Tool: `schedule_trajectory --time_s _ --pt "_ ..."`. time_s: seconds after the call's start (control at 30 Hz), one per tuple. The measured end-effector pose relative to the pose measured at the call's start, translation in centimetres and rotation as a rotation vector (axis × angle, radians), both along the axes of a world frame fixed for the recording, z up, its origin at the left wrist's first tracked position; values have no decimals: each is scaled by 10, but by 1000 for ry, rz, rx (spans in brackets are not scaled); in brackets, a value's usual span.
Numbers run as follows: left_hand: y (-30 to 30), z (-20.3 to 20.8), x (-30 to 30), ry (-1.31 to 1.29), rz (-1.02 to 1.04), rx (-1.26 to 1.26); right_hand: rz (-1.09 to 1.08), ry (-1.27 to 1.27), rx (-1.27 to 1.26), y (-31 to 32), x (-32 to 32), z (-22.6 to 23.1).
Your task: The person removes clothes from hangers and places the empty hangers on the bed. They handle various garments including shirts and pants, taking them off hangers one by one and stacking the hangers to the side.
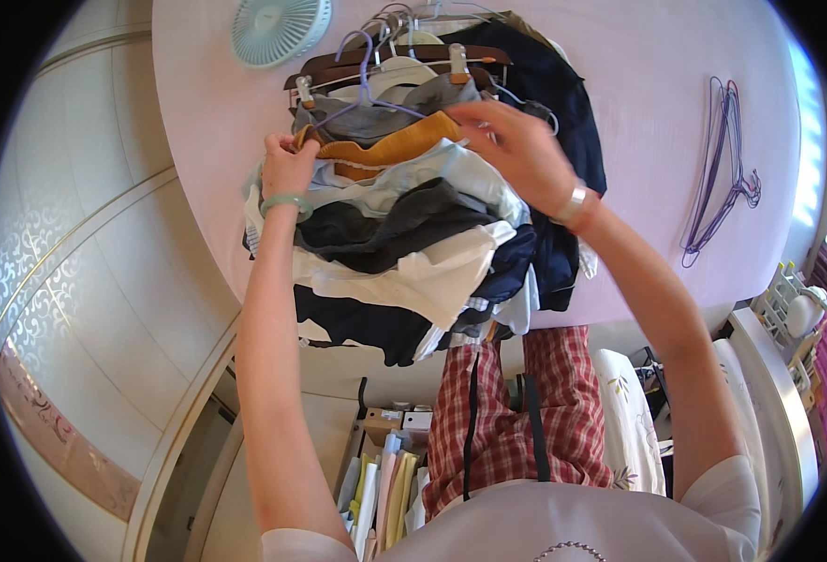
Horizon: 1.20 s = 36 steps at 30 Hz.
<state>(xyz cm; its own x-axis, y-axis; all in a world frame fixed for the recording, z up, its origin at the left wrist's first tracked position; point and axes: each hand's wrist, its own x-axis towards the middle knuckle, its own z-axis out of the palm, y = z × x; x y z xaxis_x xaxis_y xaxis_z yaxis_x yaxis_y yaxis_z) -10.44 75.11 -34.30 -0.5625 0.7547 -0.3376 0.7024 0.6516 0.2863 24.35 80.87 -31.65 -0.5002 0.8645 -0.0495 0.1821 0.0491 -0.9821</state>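
Observation:
A mustard-yellow garment (385,148) lies across the far part of a clothes pile, with a thin purple hanger (365,70) at its upper edge. My left hand (288,170), closed, pinches the garment's left end beside the hanger's left arm. At the garment's right end is my right hand (524,155), somewhat blurred, its fingers stretched out and apart; whether they touch the cloth is unclear. Just beyond the yellow cloth lies a grey garment (376,120) clipped to a dark wooden hanger (484,58). Nearer me are a pale blue garment (413,176), a dark grey one (381,225) and a cream one (423,281).
A pale pink-covered bed or table (648,122) bears the pile. A light blue fan (280,30) stands far left, several loose hangers (721,178) lie at right, and a navy garment (568,140) spreads beside the pile. Below left, a box of rolls and folders (381,487) stands near my legs.

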Motion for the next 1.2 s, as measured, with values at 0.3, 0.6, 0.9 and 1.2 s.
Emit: schedule_trajectory --time_s 0.3,0.6,0.9,1.2 --pt "-54 34 20 -175 -175 147 158 -287 35 -5 -125 -13" --pt "-53 45 -12 -74 -141 208 371 -580 273 -34 -114 32" --pt "-65 71 -108 -332 324 134 356 -319 270 -48 -54 39" --pt "-38 80 16 94 -344 76 337 -401 396 -64 -81 31"
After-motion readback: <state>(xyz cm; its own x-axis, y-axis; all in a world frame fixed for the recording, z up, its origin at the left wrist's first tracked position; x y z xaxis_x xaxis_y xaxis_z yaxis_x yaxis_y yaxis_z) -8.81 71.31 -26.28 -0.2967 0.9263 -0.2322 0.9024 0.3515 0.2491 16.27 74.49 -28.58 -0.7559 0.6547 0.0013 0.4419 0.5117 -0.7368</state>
